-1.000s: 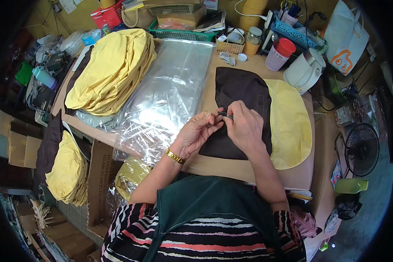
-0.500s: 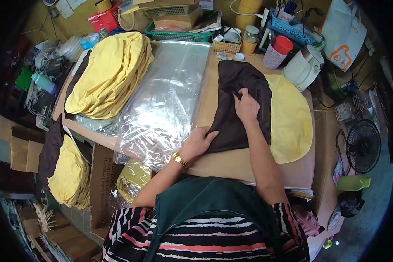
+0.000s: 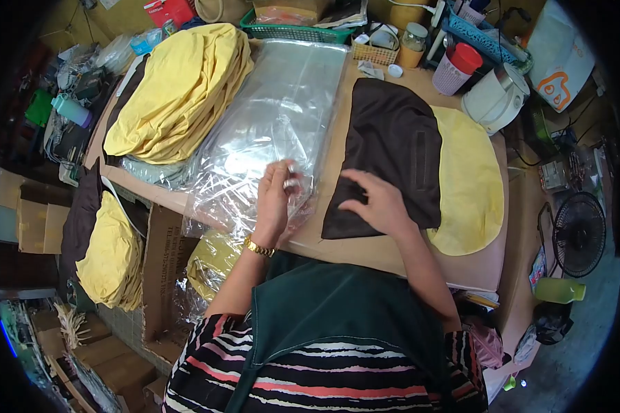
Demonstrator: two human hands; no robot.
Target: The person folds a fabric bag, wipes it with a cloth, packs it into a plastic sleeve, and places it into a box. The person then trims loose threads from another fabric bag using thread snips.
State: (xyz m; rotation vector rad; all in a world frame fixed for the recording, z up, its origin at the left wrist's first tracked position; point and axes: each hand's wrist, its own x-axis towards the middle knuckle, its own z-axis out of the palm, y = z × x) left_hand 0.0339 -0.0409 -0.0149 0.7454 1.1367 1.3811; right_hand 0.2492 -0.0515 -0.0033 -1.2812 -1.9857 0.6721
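A dark brown fabric piece (image 3: pixel 386 151) with a stitched slot lies flat on the table, overlapping a pale yellow rounded cloth (image 3: pixel 468 179) on its right. My right hand (image 3: pixel 379 201) is over the brown fabric's lower part, thumb and fingers apart, holding nothing. Above the near right part of the clear plastic bags (image 3: pixel 262 124) is my left hand (image 3: pixel 275 196), wearing a gold watch. Its fingers are half bent and apart. Shiny spots show at the fingertips; whether these are plastic glare is unclear.
A tall pile of folded yellow cloth (image 3: pixel 179 96) stands at the left of the table. Along the back are a green basket (image 3: pixel 296 32), a jar (image 3: pixel 412 45), a red cup (image 3: pixel 466 59) and a white kettle (image 3: pixel 492 103). A fan (image 3: pixel 579 234) is at the right.
Both hands have lifted off the brown fabric. The left moved up and left over the plastic bags; the right drew back toward me with its fingers spreading. The view has shifted slightly.
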